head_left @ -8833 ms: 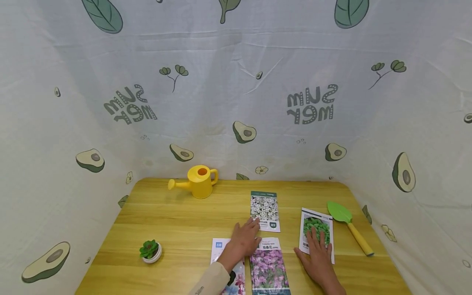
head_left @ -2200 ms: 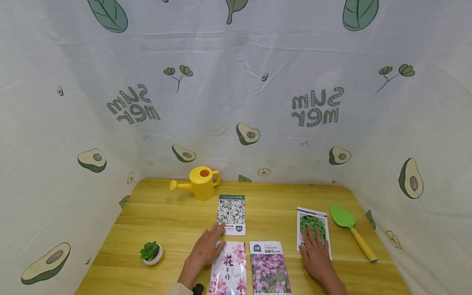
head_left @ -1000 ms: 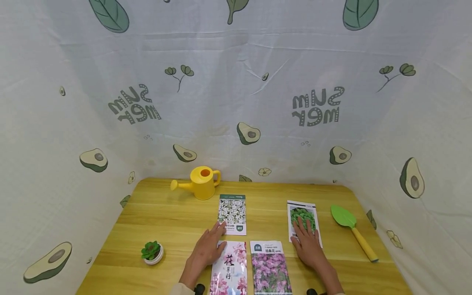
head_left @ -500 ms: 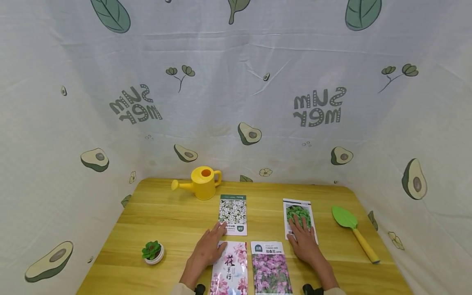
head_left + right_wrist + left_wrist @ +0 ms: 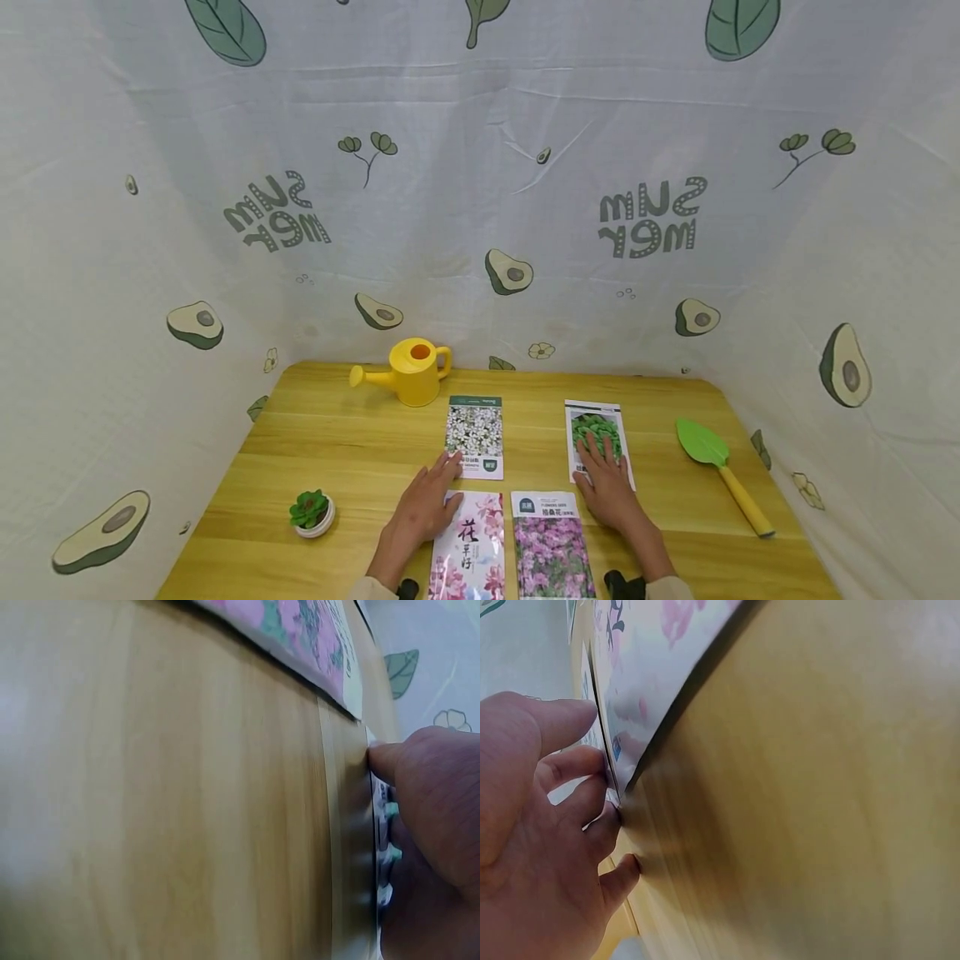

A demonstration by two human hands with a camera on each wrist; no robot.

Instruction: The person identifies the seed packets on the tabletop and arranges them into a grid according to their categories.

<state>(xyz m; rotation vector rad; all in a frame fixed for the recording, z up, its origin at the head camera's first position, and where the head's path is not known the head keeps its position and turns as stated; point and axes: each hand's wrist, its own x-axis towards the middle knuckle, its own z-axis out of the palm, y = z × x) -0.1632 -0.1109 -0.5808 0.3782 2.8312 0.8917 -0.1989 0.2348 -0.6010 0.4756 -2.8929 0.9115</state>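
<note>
In the head view, my right hand [image 5: 609, 492] lies with spread fingers on a seed packet with green leaves [image 5: 596, 429]. My left hand [image 5: 422, 506] rests its fingertips on the lower left part of a white-flower seed packet [image 5: 474, 429]. Its thumb touches the upper left edge of a pink-blossom packet [image 5: 467, 554]. To the right of that lies a purple-flower seed packet [image 5: 553, 550]. The left wrist view has the left hand [image 5: 547, 817] with fingers slightly bent against the table. In the right wrist view, the thumb of the right hand [image 5: 442, 817] is at the leaf packet's edge.
A yellow watering can [image 5: 414, 373] stands at the back left of the wooden table [image 5: 360, 467]. A small potted succulent [image 5: 311, 512] sits at the left. At the right lies a green trowel [image 5: 723, 475] with a yellow handle. A printed curtain [image 5: 450, 208] encloses the back and sides.
Over the last seconds my right hand has slid the leaf packet leftward, away from the trowel. Earlier, my left hand shifted the white-flower packet left. It has stayed still since.
</note>
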